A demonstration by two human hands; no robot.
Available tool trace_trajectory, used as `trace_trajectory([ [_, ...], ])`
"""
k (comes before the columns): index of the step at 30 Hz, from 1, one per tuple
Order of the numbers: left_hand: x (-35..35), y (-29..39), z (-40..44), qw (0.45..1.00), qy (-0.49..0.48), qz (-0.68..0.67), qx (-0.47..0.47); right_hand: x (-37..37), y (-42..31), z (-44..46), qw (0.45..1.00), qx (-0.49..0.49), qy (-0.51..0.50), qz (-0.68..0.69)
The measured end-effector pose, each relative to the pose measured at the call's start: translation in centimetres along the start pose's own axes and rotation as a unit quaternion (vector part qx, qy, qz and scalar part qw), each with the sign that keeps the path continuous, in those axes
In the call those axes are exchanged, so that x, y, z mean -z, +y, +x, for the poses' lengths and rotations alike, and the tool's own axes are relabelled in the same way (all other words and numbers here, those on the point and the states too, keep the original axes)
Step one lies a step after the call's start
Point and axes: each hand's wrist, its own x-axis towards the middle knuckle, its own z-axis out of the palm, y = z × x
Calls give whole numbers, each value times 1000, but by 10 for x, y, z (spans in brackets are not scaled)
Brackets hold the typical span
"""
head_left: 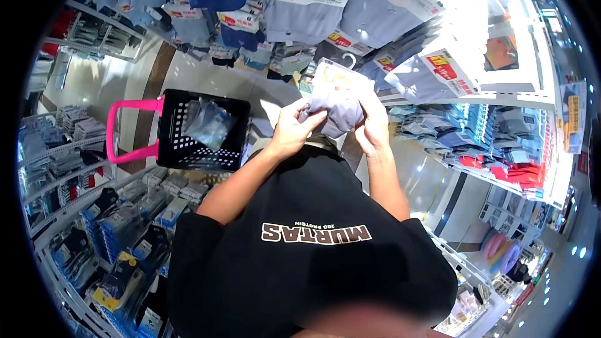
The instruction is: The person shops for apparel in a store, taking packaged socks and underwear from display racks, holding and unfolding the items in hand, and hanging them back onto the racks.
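Garment (338, 116), grey with a white card (336, 81), is held at its sides by the left hand (292, 130) and right hand (374, 126), near the left end of the white shelf's (532, 86) front edge; a clear packet (210, 126) lies inside the black basket (188, 161).

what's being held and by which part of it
A folded grey cloth item: the left hand grips its left side, the right hand its right side.

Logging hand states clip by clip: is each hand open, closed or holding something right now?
Left hand: closed on the near left side of the grey folded garment.
Right hand: holding the same garment's right side.
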Motion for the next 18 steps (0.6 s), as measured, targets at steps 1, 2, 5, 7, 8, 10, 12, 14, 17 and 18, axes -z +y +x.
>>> trace_trajectory([
  [1, 1, -2, 0, 1000, 14, -1, 10, 1, 5, -1, 1000, -16, 2, -7],
  [2, -1, -4, 0, 999, 31, -10, -7, 0, 11, -3, 999, -30, 4, -13],
  [5, 1, -7, -1, 999, 46, 8, 1, -6, 20, -5, 995, -3, 54, -89],
  [7, 2, -6, -1, 994, 84, 67, -11, -1, 38, -1, 966, 76, 128, -212],
  [8, 4, -5, 0, 989, 105, 103, -16, 14, 43, 4, 942, 108, 110, -297],
  [10, 11, -10, 5, 978, 132, 160, -14, -2, 29, -2, 930, 107, 8, -352],
  [12, 12, -11, 9, 985, 131, 110, -1, -16, 24, -8, 946, 35, -89, -311],
  [14, 10, -10, 11, 993, 119, 14, 15, -43, 23, -13, 887, 123, -133, -424],
  [17, 17, -13, 14, 988, 88, -120, 31, -50, 30, -10, 886, 134, -92, -434],
  [18, 16, -11, 12, 990, 74, -121, 25, -48, 30, -7, 909, 103, -87, -393],
])
